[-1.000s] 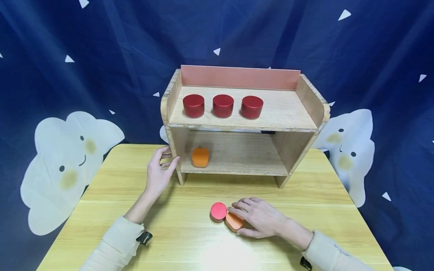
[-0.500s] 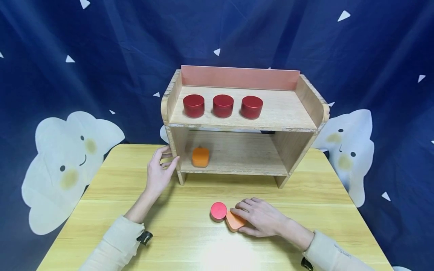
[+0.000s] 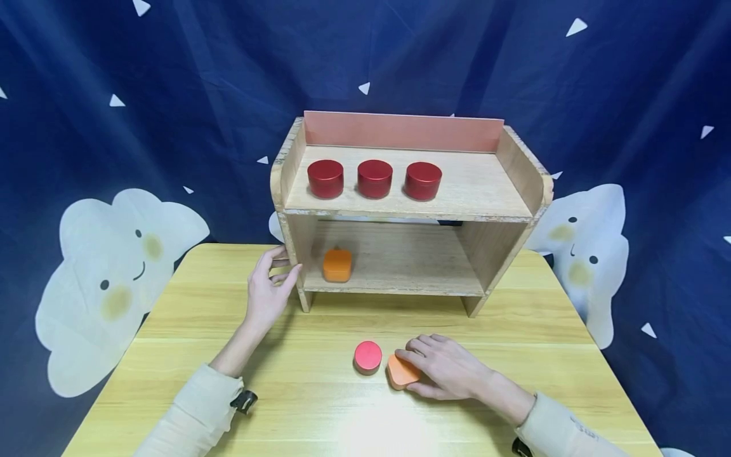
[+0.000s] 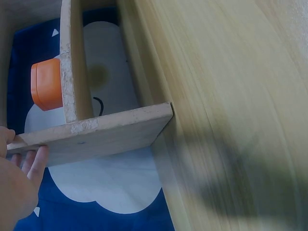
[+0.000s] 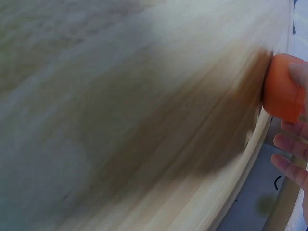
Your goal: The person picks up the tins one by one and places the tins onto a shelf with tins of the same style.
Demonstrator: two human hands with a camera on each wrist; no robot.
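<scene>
My left hand (image 3: 268, 289) pinches the left side panel (image 4: 96, 137) of a small wooden shelf (image 3: 400, 294), thumb at its front edge and fingers along the outer face. On the table in front, my right hand (image 3: 448, 368) holds a rounded square orange tin (image 3: 402, 372) between thumb and fingers. The right wrist view has this orange tin (image 5: 283, 89) low over the tabletop, partly cut off by the frame. Just left of it, with a small gap, lies a round red tin (image 3: 368, 357). A second orange tin (image 3: 337, 266) sits at the left of the lower shelf.
Three round red tins, the middle one (image 3: 374, 179) among them, stand in a row on the upper shelf (image 3: 480, 184). Behind the wooden table (image 3: 320, 406) hangs a dark blue curtain (image 3: 240, 76) with white cloud and triangle prints.
My right hand has drawn the orange tin slightly to the right, away from the round red tin that it was close against. The left hand stays on the side panel.
</scene>
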